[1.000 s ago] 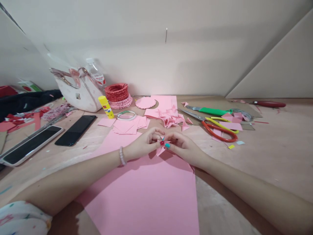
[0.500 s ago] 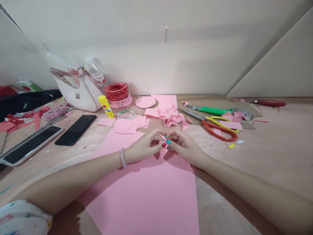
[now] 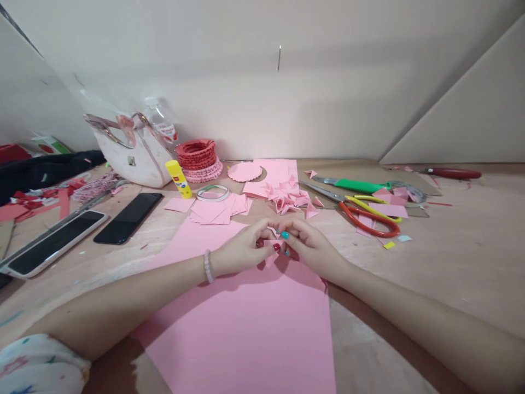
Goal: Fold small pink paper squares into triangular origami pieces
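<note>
My left hand (image 3: 241,249) and my right hand (image 3: 311,251) meet above the table, and their fingertips pinch a small folded piece of pink paper (image 3: 271,246) from both sides. Its folds are partly hidden by my fingers. Under both hands lies a large pink paper sheet (image 3: 241,334), and the heels of my hands rest just above it. A beaded bracelet (image 3: 209,266) circles my left wrist. The nails show red and turquoise polish.
Beyond my hands lie stacked pink paper squares (image 3: 209,212), a tape roll (image 3: 212,192), a yellow glue stick (image 3: 179,179) and folded pink pieces (image 3: 287,197). Orange-handled scissors (image 3: 369,217) lie to the right, and two phones (image 3: 128,218) lie to the left.
Both hands have shifted slightly lower and closer over the paper, and my fingers have turned the small folded piece a little. The objects on the table stay in place.
</note>
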The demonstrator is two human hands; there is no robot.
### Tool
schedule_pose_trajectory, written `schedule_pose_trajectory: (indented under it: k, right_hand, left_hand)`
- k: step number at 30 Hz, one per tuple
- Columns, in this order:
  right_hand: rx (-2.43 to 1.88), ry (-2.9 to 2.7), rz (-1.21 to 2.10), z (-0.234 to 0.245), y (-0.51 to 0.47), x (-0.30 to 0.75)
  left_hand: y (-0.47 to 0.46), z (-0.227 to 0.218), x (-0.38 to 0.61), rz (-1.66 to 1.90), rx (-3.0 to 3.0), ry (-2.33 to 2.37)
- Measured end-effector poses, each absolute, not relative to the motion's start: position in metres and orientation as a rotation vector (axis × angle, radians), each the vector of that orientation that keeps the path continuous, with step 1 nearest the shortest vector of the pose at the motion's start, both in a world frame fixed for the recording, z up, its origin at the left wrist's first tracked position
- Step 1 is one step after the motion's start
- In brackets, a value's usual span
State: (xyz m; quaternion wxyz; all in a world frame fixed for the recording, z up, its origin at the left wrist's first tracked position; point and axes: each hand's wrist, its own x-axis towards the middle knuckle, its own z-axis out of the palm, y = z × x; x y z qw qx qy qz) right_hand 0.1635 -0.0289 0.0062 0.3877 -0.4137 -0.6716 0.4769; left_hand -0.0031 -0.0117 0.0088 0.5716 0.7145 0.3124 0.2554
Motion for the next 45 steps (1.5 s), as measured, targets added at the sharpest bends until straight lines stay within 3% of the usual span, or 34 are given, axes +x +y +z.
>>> schedule_pose_trajectory:
  k: [12, 21, 30, 45]
  right_hand:
    - [-1.038, -1.763, 1.173, 0.004, -0.029, 0.163]
    - [-1.084, -1.861, 0.885, 0.000, -0.032, 0.164]
    - [-0.971, -1.544, 1.414, 0.004, -0.024, 0.172]
    - [-0.855, -1.461, 1.586, 0.004, -0.020, 0.173]
  left_hand:
    - [-0.004, 0.011, -0.001, 0.857, 1.452, 0.881]
    - [-0.004, 0.013, -0.004, 0.604, 1.583, 0.967]
    - [-0.004, 0.007, -0.008, 0.613, 1.623, 0.900]
    - [-0.007, 0.004, -0.009, 0.611, 1.687, 0.898]
